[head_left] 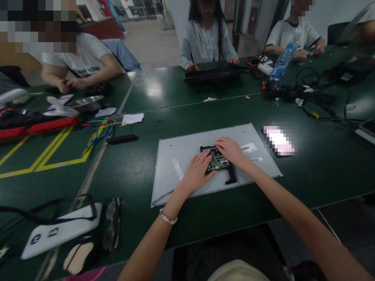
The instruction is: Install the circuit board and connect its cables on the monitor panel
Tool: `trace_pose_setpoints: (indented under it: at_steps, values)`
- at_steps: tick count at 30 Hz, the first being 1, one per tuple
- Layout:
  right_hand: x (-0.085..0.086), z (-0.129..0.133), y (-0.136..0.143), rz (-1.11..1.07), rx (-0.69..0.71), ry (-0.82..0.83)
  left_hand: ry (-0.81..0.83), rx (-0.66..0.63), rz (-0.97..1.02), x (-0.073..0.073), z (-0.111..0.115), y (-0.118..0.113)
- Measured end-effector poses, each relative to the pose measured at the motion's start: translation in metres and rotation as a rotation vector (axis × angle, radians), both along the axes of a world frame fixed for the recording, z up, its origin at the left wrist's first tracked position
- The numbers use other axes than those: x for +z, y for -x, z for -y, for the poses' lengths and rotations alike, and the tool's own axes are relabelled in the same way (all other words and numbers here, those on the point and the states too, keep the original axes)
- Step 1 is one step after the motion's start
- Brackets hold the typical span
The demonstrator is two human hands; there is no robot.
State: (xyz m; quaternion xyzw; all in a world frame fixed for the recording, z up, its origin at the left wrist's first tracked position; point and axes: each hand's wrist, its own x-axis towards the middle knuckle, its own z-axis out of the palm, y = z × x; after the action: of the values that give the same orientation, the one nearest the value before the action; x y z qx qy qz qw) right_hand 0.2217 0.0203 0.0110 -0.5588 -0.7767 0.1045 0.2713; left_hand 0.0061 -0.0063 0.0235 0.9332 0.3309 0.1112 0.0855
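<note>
A green circuit board [218, 165] with a black plastic frame [232, 176] lies on a large pale-grey flat panel [187, 145]. My left hand [197, 171] holds the board's left side, its fingers at the upper edge and its thumb near the lower edge. Over the top right of the board, my right hand [230, 150] is closed at the frame's upper edge; its fingertips are partly hidden. Part of the frame sticks out toward me, below the board. White strips are stuck to the panel on both sides of the board.
Right of the panel lies a lit phone [279, 141]. A black bar [122, 139] and coloured wires [101, 134] are to the left. Glasses [112, 224], a white case [63, 230] and a mouse [78, 256] sit at near left. Across the table, people sit around a dark monitor [216, 74] and bottle [283, 60].
</note>
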Motion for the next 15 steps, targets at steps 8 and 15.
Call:
trace_pose_setpoints:
  at_steps: [8, 15]
  values:
    - [0.006, 0.017, -0.045, -0.017, -0.193, -0.049, 0.01, 0.002, -0.025, 0.002, 0.003, 0.002]
    - [-0.012, 0.023, -0.05, 0.042, -0.219, 0.029, 0.014, 0.013, -0.034, 0.002, 0.007, 0.0]
